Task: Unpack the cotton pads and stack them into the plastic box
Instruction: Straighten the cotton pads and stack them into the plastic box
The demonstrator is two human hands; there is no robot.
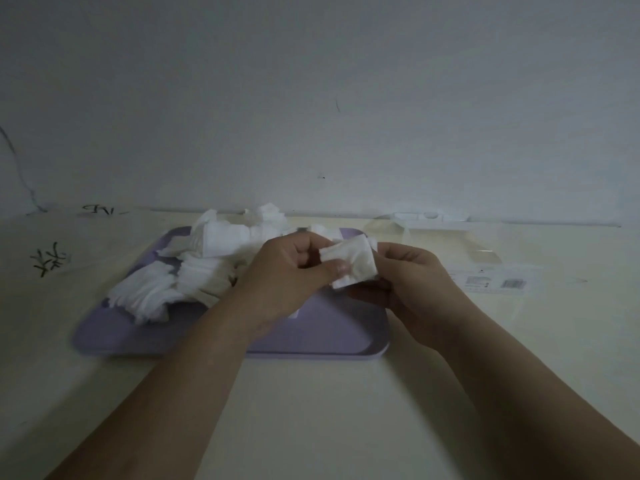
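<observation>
Right now I'm squaring up a small stack of cotton pads (353, 265), held between both hands just above the far right part of the lavender tray (311, 355). My left hand (294, 268) pinches the stack, thumb laid across its front. My right hand (412, 275) curls round its right edge from behind.

The rest of the pads (194, 268) lie in a loose heap over the left and far half of the tray, so I judge the unpacking done and the stacking in hand. The clear wrapper (485, 275) lies flat, right of centre.

Next I'd carry this stack to the plastic box (415, 220), which I take to be the faint clear shape by the wall, right of centre, though I can't be sure. That path crosses the tray's raised rim and passes near the wrapper. The table (311, 410) in the lower frame leaves my forearms open room.
</observation>
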